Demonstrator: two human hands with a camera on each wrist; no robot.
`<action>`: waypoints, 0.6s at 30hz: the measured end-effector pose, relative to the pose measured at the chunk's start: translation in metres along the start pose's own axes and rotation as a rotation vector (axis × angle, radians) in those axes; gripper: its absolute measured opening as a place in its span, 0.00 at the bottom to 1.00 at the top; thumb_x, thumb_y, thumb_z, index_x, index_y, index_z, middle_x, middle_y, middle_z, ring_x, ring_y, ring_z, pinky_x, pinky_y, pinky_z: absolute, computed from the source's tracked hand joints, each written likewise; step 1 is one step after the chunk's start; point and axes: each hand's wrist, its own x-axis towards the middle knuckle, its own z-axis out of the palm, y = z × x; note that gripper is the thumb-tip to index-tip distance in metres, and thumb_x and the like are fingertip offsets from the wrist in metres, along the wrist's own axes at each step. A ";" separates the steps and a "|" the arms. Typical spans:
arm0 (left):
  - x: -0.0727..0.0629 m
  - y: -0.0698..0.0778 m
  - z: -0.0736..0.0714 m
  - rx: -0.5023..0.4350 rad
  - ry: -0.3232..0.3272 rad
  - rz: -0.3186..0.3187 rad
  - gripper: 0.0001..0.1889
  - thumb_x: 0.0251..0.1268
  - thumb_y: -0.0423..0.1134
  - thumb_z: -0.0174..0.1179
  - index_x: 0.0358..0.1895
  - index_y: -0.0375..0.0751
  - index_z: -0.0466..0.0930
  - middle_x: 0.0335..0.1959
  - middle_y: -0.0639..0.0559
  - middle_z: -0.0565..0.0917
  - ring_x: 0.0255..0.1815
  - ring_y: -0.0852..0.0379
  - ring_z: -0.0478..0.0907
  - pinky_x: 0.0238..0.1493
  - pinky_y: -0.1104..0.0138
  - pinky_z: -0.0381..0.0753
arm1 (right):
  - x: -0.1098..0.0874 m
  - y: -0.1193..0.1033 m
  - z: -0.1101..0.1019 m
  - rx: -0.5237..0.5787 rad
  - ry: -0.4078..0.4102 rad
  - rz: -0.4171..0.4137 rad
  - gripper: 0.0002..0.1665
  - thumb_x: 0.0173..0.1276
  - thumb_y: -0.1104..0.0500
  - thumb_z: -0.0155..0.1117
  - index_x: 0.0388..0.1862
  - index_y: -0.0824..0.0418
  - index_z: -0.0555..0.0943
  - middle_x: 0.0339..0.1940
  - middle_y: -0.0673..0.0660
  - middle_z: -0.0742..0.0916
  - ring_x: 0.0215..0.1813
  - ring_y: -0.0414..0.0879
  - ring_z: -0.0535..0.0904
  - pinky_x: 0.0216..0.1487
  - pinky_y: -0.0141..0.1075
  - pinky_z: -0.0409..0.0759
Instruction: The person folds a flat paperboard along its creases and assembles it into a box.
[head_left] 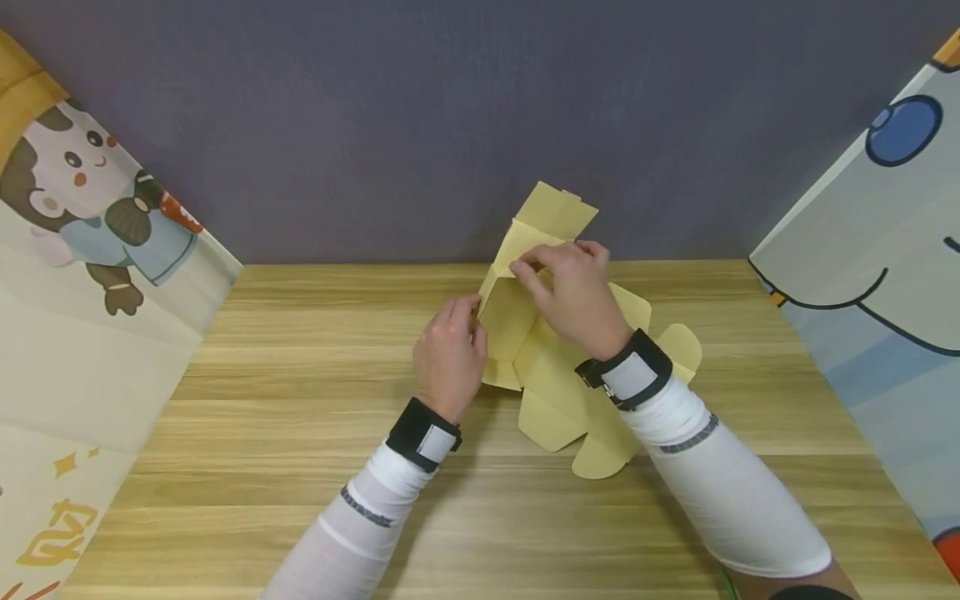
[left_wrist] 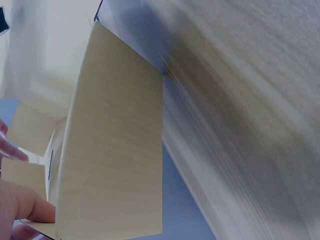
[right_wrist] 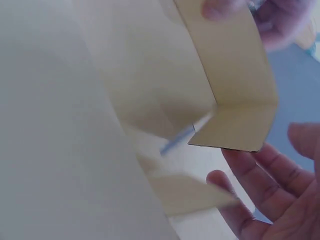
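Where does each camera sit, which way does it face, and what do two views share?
Head: on the head, facing forward and down at the cardboard; left hand, right hand and sleeves show.
Left wrist: on that wrist, facing a cardboard panel; fingers at left.
Right wrist: on that wrist, facing a creased flap; both hands' fingers show.
Both wrist views show cardboard.

Soft light, blur in right-wrist view

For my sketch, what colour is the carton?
The carton is pale yellow, clearest in the head view.
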 end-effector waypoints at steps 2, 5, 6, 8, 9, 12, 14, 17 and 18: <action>0.000 0.000 0.001 0.004 0.003 -0.002 0.16 0.57 0.29 0.60 0.50 0.43 0.82 0.43 0.49 0.86 0.31 0.55 0.83 0.20 0.66 0.79 | 0.005 0.004 -0.008 0.000 0.024 0.027 0.15 0.71 0.48 0.59 0.45 0.55 0.84 0.42 0.52 0.88 0.47 0.50 0.81 0.59 0.56 0.61; -0.001 -0.001 0.001 0.009 0.010 -0.005 0.16 0.57 0.29 0.60 0.50 0.43 0.82 0.43 0.49 0.86 0.32 0.55 0.84 0.20 0.65 0.79 | 0.013 0.012 -0.021 -0.009 0.050 0.101 0.19 0.70 0.50 0.61 0.55 0.58 0.80 0.51 0.56 0.84 0.54 0.55 0.77 0.56 0.55 0.63; -0.001 -0.001 0.001 0.009 0.013 -0.006 0.16 0.57 0.29 0.60 0.50 0.44 0.82 0.43 0.49 0.86 0.32 0.55 0.84 0.20 0.65 0.80 | 0.016 0.015 -0.026 -0.015 0.052 0.131 0.22 0.69 0.50 0.61 0.58 0.59 0.77 0.54 0.58 0.82 0.56 0.57 0.75 0.56 0.56 0.64; -0.001 -0.002 0.001 0.007 0.017 -0.006 0.16 0.57 0.29 0.60 0.50 0.44 0.82 0.43 0.49 0.86 0.32 0.55 0.84 0.20 0.65 0.80 | 0.021 0.020 -0.034 -0.019 0.033 0.196 0.29 0.68 0.50 0.62 0.65 0.59 0.72 0.61 0.61 0.77 0.62 0.60 0.70 0.58 0.58 0.63; -0.001 -0.002 0.001 0.005 0.018 -0.007 0.16 0.57 0.29 0.59 0.50 0.44 0.82 0.43 0.49 0.86 0.33 0.55 0.84 0.20 0.65 0.80 | 0.023 0.022 -0.037 -0.020 0.012 0.226 0.32 0.68 0.50 0.62 0.68 0.59 0.69 0.64 0.63 0.75 0.64 0.61 0.68 0.58 0.59 0.63; -0.001 -0.001 0.001 -0.001 0.018 -0.006 0.16 0.57 0.29 0.59 0.50 0.44 0.82 0.43 0.49 0.86 0.33 0.54 0.84 0.22 0.64 0.81 | 0.028 0.029 -0.043 -0.019 -0.059 0.288 0.37 0.69 0.50 0.60 0.73 0.60 0.62 0.68 0.65 0.72 0.67 0.64 0.67 0.61 0.63 0.62; -0.001 -0.001 0.001 -0.003 0.015 -0.006 0.16 0.57 0.29 0.59 0.50 0.44 0.82 0.43 0.49 0.86 0.34 0.54 0.84 0.22 0.64 0.81 | 0.030 0.033 -0.043 -0.019 -0.095 0.299 0.36 0.70 0.52 0.58 0.73 0.60 0.61 0.68 0.65 0.73 0.67 0.64 0.69 0.62 0.64 0.63; -0.001 -0.002 0.001 -0.001 0.009 -0.007 0.16 0.57 0.29 0.60 0.50 0.44 0.81 0.42 0.49 0.86 0.34 0.54 0.84 0.23 0.64 0.82 | 0.031 0.037 -0.040 -0.032 -0.092 0.255 0.26 0.69 0.57 0.58 0.65 0.64 0.72 0.59 0.65 0.81 0.59 0.62 0.76 0.58 0.60 0.70; -0.001 -0.002 0.002 0.002 0.008 -0.007 0.16 0.57 0.29 0.60 0.50 0.43 0.81 0.42 0.49 0.86 0.34 0.54 0.84 0.23 0.64 0.82 | 0.031 0.037 -0.038 -0.035 -0.081 0.229 0.22 0.69 0.59 0.58 0.61 0.64 0.76 0.55 0.64 0.83 0.55 0.61 0.78 0.55 0.57 0.73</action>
